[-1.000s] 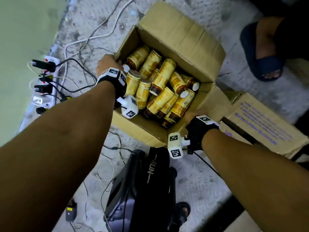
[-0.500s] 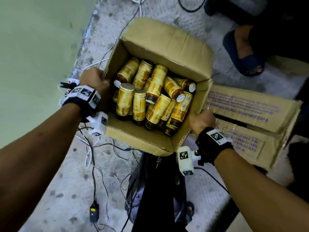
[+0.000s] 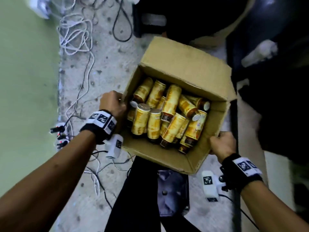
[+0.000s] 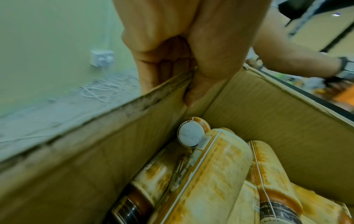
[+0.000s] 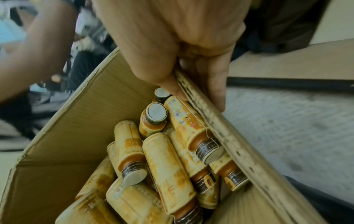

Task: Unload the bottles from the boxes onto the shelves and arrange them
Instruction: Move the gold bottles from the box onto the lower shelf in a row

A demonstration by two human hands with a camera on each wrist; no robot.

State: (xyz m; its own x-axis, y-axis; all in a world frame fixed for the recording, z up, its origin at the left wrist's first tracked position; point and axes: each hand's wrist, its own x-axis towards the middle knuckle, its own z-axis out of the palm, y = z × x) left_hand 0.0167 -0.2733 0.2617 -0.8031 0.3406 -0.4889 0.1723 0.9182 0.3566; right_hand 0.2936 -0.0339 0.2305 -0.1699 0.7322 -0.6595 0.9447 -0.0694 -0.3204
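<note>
An open cardboard box (image 3: 182,63) hangs above the floor, full of several yellow-labelled bottles (image 3: 170,102) lying jumbled, two standing upright at the left. My left hand (image 3: 113,104) grips the box's left wall, thumb inside and fingers outside (image 4: 191,72). On the opposite side my right hand (image 3: 221,143) pinches the right wall (image 5: 193,84) the same way. Both wrist views look down into the cardboard box (image 4: 268,109) (image 5: 76,115) at the bottles (image 4: 216,174) (image 5: 166,163).
White and black cables (image 3: 75,36) lie tangled on the concrete floor by a green wall (image 3: 25,81), with a power strip (image 3: 60,134) at the left. A dark backpack (image 3: 172,190) and my legs are below the box. Dark objects (image 3: 275,81) crowd the upper right.
Both hands have lifted the box off the floor and carried it rightward; the second printed carton beside it is gone from view, and the view has swung along the wall.
</note>
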